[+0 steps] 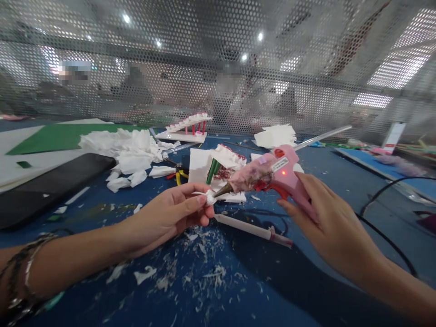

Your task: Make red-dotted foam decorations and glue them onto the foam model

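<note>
My left hand (179, 206) pinches a small crumpled white paper piece (210, 197) between thumb and fingers. In my right hand (327, 222) is a pink glue gun (286, 170), its red light lit and a clear glue stick (323, 137) poking out of the back. The metal nozzle points left, at or touching the paper piece; I cannot tell which. Just behind stands a white paper model (200, 165) with green tubes and dark red bits. Beneath the gun lies a white stick (243, 225) with a reddish end.
Torn white paper (136, 150) is heaped at the left, near yellow-and-red pliers (179, 175) and a black phone-like slab (51, 186). A small white stair model (187, 129) stands behind. Paper shreds litter the blue table (272, 281). A black cable (384, 190) curves at right; perforated metal mesh (218, 91) rises behind.
</note>
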The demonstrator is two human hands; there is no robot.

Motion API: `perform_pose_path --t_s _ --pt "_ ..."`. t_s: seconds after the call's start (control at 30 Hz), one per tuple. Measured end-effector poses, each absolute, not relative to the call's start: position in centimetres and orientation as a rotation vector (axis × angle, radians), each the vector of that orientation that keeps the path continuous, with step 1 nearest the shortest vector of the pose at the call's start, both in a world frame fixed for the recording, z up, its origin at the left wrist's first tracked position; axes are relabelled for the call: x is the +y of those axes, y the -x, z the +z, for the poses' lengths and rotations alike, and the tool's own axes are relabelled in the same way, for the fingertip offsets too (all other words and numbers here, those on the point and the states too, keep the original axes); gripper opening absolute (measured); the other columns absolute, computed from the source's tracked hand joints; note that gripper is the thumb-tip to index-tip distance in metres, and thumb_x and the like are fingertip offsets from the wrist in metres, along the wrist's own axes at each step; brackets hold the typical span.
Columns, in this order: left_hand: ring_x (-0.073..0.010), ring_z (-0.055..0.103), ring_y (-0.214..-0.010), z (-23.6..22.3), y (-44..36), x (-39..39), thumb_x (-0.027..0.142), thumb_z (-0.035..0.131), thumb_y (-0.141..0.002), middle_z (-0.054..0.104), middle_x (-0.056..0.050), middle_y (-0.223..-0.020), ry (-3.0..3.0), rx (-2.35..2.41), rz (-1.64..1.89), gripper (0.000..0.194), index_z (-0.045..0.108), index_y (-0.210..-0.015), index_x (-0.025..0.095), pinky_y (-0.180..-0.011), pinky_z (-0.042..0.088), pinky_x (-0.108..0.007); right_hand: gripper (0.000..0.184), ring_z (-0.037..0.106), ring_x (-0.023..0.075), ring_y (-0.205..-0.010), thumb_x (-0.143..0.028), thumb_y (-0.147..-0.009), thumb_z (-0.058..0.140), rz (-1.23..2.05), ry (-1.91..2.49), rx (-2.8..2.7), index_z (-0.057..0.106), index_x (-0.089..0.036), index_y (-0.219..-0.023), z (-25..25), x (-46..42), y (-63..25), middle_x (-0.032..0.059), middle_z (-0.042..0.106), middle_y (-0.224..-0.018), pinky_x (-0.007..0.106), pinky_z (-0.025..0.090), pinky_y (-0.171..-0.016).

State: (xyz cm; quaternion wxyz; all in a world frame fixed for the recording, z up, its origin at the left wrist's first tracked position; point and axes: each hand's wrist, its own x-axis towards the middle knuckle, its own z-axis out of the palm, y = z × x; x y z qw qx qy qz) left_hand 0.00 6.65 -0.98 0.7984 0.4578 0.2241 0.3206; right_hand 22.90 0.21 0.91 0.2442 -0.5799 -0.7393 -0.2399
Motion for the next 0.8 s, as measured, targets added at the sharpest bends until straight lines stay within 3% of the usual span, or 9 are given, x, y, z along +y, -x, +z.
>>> perform_pose_path --t_s 0.5,0.8 --pt "-0.0050 0.057 -0.056 -0.91 0.03 6.79 0.017 0.067 -0.066 0.063 0.001 -0.064 -0.957 0.554 0.728 0.015 0.057 -0.078 0.016 -0.056 0.044 -0.012 0.032 0.058 0.0213 -0.070 -0.037 -0.085 0.033 -0.722 1.538 -2.029 0.046 -0.011 -0.099 1.14 0.34 -22.77 0.0131 0.059 -0.080 0.030 0.044 -0.053" --pt "-0.0041 0.055 -0.054 -0.74 -0.15 6.68 0.019 0.067 -0.066 0.061 0.002 -0.061 -0.972 0.553 0.735 0.015 0.057 -0.077 0.015 -0.056 0.044 -0.011 0.046 0.057 0.0229 -0.072 -0.049 -0.082 0.032 -0.706 1.642 -1.975 0.045 -0.011 -0.104 1.06 0.16 -22.83 0.0126 0.058 -0.081 0.034 0.045 -0.056"
